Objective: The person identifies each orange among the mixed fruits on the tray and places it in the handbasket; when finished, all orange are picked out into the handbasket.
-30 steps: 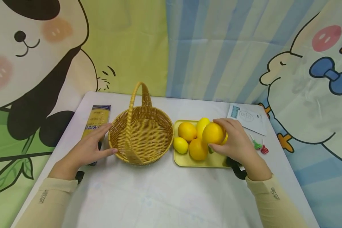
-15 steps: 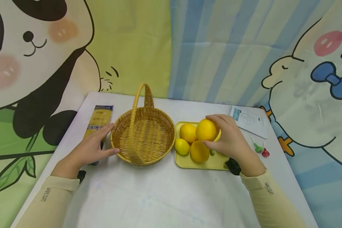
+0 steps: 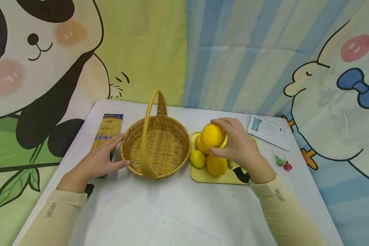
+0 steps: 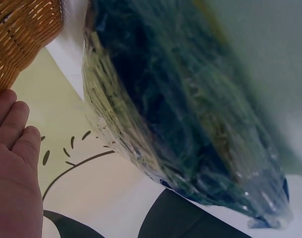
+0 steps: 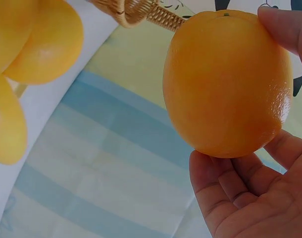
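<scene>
My right hand (image 3: 238, 145) holds an orange (image 3: 213, 135) between thumb and fingers, raised over the yellow tray (image 3: 203, 177). In the right wrist view the held orange (image 5: 227, 84) shows a small stem mark on top. On the tray lie another orange (image 3: 217, 165), a lemon (image 3: 197, 159) and further yellow fruit partly hidden behind the hand and held orange. A wicker basket (image 3: 160, 150) with a tall handle stands left of the tray, nothing inside it. My left hand (image 3: 93, 164) rests with straight fingers at its left rim, thumb apart from the fingers.
A pack of spaghetti (image 3: 108, 126) lies left of the basket, partly under my left hand in the head view. Toward the right are a white packet (image 3: 269, 131), a green lollipop (image 3: 279, 160) and a red lollipop (image 3: 287, 166). A printed curtain hangs behind the table.
My right hand has carried the orange leftward across the tray, toward the basket. The left hand keeps its place at the basket's rim. The head view has shifted slightly.
</scene>
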A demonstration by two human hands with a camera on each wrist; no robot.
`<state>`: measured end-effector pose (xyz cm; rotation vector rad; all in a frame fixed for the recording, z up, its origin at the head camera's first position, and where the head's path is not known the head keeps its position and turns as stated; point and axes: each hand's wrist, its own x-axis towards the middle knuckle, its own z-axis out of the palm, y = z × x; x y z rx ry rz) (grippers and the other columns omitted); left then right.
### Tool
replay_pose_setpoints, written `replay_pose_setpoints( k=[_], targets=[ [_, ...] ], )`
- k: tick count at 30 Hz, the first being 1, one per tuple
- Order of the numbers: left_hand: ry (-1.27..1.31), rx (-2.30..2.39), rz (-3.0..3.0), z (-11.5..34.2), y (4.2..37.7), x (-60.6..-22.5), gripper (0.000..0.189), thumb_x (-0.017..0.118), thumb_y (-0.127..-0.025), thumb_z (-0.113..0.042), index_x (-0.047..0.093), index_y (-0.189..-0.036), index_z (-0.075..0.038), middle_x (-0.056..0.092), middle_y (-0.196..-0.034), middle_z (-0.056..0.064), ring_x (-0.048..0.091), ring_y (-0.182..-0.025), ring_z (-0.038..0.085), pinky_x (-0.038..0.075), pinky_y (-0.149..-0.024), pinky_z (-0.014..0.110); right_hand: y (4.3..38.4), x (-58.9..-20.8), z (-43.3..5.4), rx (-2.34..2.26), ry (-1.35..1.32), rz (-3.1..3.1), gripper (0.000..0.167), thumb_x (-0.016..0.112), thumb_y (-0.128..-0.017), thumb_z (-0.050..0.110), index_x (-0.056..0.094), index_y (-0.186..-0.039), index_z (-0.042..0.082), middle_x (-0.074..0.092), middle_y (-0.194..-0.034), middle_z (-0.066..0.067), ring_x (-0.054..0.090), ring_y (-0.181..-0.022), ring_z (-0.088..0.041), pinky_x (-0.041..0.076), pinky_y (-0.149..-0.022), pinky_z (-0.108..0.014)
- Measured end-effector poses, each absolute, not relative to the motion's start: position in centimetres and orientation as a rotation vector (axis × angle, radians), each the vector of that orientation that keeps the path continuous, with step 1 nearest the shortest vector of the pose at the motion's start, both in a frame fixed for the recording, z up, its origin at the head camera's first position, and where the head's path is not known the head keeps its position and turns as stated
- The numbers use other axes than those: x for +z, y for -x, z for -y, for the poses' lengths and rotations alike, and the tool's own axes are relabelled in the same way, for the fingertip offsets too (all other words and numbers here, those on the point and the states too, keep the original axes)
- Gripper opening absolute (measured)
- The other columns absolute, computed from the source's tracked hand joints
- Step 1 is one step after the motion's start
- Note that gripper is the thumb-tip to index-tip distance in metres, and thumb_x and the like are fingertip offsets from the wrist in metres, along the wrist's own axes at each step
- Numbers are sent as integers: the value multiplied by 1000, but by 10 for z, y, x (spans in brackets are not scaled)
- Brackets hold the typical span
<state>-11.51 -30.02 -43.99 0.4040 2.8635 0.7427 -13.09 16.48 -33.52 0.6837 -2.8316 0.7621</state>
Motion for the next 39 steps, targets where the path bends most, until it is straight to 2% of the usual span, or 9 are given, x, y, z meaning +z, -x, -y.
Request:
replay_pose_setpoints(
  k=[15, 39],
  targets=[
    [-387, 748, -2869, 299, 113, -439, 112, 74, -84, -71, 19, -169, -23, 26, -174, 14, 25, -158, 47, 26, -122, 75, 149, -327, -132, 798, -808, 2791, 83, 94, -74, 34, 58, -146, 14, 56, -148, -6, 47, -138, -30, 49, -111, -53],
    [-392, 784, -2865, 301, 113, -442, 112, 74, -84, -72, 18, -169, -25, 25, -174, 14, 25, -158, 47, 23, -122, 76, 172, -332, -80, 844, -952, 2799, 80, 93, -76, 32, 58, -146, 12, 56, -148, -8, 47, -135, -31, 53, -104, -50]
  ],
)
